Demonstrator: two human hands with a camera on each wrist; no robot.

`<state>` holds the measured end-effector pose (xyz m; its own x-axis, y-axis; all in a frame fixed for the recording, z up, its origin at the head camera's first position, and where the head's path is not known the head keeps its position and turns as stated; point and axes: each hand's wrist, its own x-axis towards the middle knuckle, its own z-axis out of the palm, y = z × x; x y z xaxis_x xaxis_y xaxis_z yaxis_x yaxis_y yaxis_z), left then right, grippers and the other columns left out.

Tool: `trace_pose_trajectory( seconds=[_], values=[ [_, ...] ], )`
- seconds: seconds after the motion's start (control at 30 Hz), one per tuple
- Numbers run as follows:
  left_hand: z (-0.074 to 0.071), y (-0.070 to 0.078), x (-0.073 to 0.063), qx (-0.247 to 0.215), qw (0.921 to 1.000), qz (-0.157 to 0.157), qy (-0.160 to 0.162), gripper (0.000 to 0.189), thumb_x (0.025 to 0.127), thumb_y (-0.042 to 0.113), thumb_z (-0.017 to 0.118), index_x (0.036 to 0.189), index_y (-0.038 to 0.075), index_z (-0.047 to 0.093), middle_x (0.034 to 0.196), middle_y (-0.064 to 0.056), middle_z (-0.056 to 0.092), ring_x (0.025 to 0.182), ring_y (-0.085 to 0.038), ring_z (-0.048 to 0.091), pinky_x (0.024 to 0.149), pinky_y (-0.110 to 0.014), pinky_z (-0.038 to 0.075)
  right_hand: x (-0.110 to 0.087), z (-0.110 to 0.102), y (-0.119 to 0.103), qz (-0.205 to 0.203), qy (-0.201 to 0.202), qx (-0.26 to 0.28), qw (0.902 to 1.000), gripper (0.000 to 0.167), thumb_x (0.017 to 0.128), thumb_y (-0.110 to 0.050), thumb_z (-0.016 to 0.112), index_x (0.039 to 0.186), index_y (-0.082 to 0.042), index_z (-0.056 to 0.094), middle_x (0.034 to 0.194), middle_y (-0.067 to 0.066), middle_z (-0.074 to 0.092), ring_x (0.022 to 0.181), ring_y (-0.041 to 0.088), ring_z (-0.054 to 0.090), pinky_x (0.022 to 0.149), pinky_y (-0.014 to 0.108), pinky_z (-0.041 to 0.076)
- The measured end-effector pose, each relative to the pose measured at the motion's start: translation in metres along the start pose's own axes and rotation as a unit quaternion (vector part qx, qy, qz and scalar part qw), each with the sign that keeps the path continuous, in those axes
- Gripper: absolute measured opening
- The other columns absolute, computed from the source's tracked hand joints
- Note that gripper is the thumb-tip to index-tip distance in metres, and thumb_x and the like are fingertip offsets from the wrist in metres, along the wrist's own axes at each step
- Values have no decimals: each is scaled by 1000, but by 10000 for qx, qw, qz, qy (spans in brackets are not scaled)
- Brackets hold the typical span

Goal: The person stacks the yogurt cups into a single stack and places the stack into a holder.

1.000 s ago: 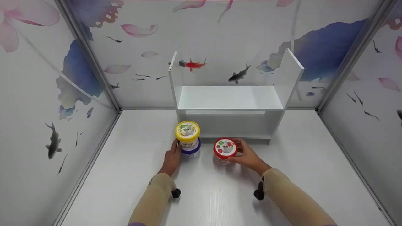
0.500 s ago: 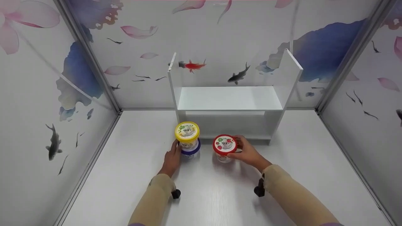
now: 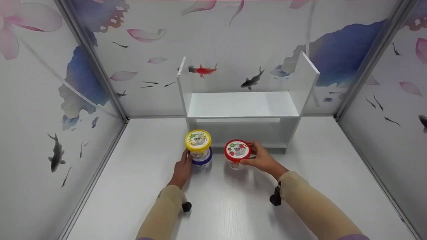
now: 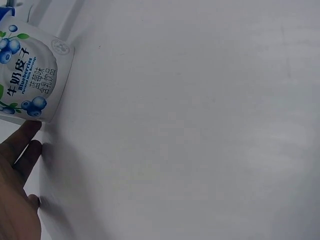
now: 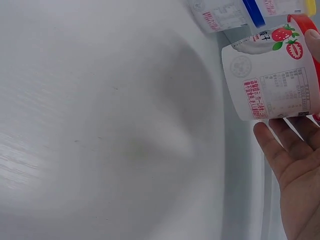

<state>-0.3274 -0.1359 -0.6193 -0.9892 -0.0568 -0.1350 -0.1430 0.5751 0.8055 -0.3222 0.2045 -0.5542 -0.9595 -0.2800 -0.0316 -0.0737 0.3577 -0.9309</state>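
In the head view, a yellow-lidded tub (image 3: 198, 141) stands on a blue-lidded tub (image 3: 201, 162), left of centre on the white table. My left hand (image 3: 181, 170) touches the left side of this stack with straight fingers; in the left wrist view its fingertips meet the lower edge of the blueberry-printed blue-lidded tub (image 4: 30, 70). To the right, my right hand (image 3: 263, 161) grips a red-lidded tub (image 3: 237, 150) from its right side. The right wrist view shows strawberries on that tub, the thumb at its lid, and its base apparently raised off the table.
Behind the tubs stands a white two-tier shelf (image 3: 245, 105) with tall side panels. Its left panel is close behind the stack. Patterned walls (image 3: 153, 96) enclose the white table (image 3: 220, 206) at the back and on both sides.
My right hand has moved the red-lidded tub upward and slightly toward the shelf and the stack. The left hand and the two stacked tubs have hardly moved.
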Motion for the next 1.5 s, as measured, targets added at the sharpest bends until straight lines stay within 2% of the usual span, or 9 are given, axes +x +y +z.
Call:
trace_pose_trajectory(
  seconds=[0.27, 0.67, 0.97, 1.2, 1.5],
  values=[
    [-1, 0, 1, -87, 9999, -65, 4, 71, 103, 66, 22, 163, 28, 18, 160, -14, 39, 147, -43, 29, 121, -60, 18, 2, -3, -13, 107, 76, -214, 9997, 97, 71, -39, 93, 146, -9, 39, 136, 9, 58, 124, 26, 56, 103, 43, 51],
    [1, -1, 1, -59, 10000, -70, -21, 73, 102, 68, 20, 163, 27, 18, 160, -12, 38, 147, -42, 30, 121, -60, 19, 4, -7, -28, -19, -23, -117, 9999, 96, 70, -41, 93, 144, -10, 39, 135, 8, 58, 124, 26, 56, 104, 42, 50],
    [0, -2, 1, 47, 9999, 110, 62, 72, 103, 67, 16, 161, 26, 21, 159, -13, 40, 144, -48, 32, 120, -62, 19, 7, -9, -37, -276, -111, 4, 9996, 95, 73, -38, 92, 146, -9, 37, 135, 8, 58, 123, 25, 56, 102, 41, 52],
    [1, -3, 2, 2, 10000, 41, 14, 74, 102, 69, 17, 162, 26, 19, 161, -12, 36, 147, -46, 28, 121, -62, 15, 9, -12, -46, -245, -68, -82, 9996, 97, 71, -42, 92, 145, -12, 38, 136, 6, 57, 124, 25, 55, 103, 42, 51],
    [0, 0, -2, -58, 10000, 33, -9, 74, 102, 69, 17, 163, 27, 19, 162, -10, 35, 148, -44, 27, 121, -61, 15, 11, -16, -57, -510, -103, -65, 9986, 90, 75, -35, 91, 145, -11, 38, 136, 8, 57, 123, 25, 56, 103, 42, 51]
  ],
)
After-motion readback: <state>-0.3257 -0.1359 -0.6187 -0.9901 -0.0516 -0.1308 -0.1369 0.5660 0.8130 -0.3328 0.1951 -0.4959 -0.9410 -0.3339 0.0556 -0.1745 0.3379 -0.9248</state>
